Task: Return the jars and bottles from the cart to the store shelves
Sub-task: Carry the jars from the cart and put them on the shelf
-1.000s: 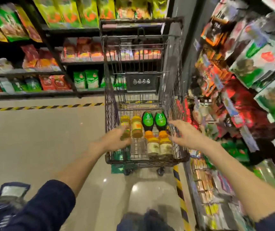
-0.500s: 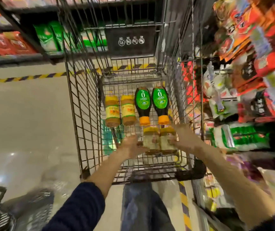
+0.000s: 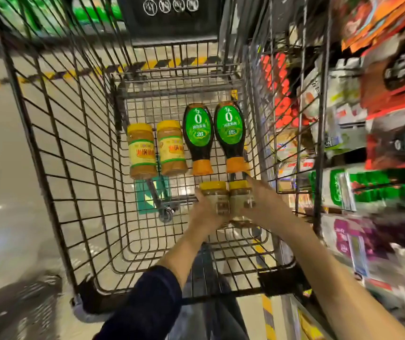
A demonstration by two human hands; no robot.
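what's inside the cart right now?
Cart holds two peanut-coloured jars, two green-label bottles, and two yellow-lid jars between both hands. Their lower halves are covered by the hands.

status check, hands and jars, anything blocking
Left hand and right hand clamp the near jar pair between them. Two jars, two bottles lie in cart. Nothing blocking.

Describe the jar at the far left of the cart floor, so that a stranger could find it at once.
Look into the wire shopping cart; on its floor lie two amber jars, then two dark bottles with green labels to their right. The wanted jar is the leftmost, beside the cart's left wall. Unlike its twin, its yellow label shows a green band, and no hand touches it.
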